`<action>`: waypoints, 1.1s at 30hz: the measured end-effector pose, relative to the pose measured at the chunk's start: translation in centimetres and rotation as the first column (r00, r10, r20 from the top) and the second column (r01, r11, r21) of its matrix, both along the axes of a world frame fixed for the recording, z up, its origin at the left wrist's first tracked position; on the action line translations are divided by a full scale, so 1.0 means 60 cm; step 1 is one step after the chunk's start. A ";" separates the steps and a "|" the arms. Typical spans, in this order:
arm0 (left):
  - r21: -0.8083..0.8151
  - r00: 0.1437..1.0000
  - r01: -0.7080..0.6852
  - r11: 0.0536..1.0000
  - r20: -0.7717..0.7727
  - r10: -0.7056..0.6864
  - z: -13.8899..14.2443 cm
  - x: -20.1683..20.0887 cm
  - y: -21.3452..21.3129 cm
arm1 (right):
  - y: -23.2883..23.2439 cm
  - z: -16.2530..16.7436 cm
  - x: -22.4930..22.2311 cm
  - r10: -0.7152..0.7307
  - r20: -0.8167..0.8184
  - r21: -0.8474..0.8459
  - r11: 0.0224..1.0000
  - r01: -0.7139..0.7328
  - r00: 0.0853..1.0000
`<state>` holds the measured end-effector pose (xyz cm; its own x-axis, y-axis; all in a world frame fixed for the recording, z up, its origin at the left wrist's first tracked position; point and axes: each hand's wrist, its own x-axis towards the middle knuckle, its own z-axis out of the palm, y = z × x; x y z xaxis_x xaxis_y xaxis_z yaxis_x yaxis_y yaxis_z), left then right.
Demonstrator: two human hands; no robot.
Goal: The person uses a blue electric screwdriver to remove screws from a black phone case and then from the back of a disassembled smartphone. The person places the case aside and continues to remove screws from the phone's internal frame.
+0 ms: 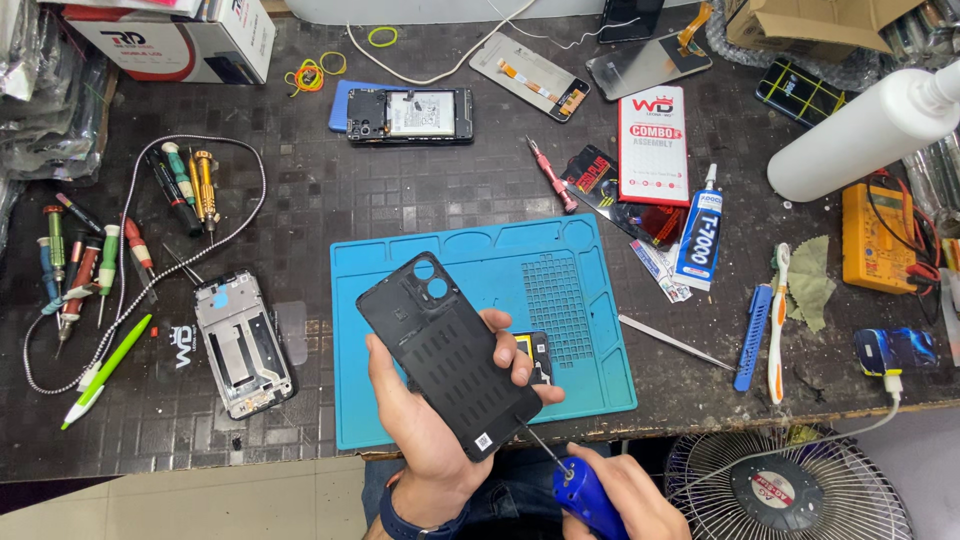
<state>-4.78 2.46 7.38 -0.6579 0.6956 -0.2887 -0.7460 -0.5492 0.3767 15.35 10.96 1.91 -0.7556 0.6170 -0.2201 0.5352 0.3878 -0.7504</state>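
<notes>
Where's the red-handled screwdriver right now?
The red-handled screwdriver lies on the dark bench just above the blue work mat, right of the opened phone and left of the red-and-white box.

A red-and-white flat box (pixel 653 145) lies right of centre; a white carton (pixel 175 40) sits top left.

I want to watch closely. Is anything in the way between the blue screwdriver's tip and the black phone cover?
Nothing visible. The right hand holds the blue screwdriver, and its thin shaft runs straight to the lower corner of the black phone cover held by the left hand.
</notes>
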 end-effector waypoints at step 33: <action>-0.015 1.000 -0.009 1.000 -0.007 0.008 0.000 0.001 -0.002 | -0.004 -0.003 0.002 0.058 -0.031 0.011 0.998 -0.058 0.998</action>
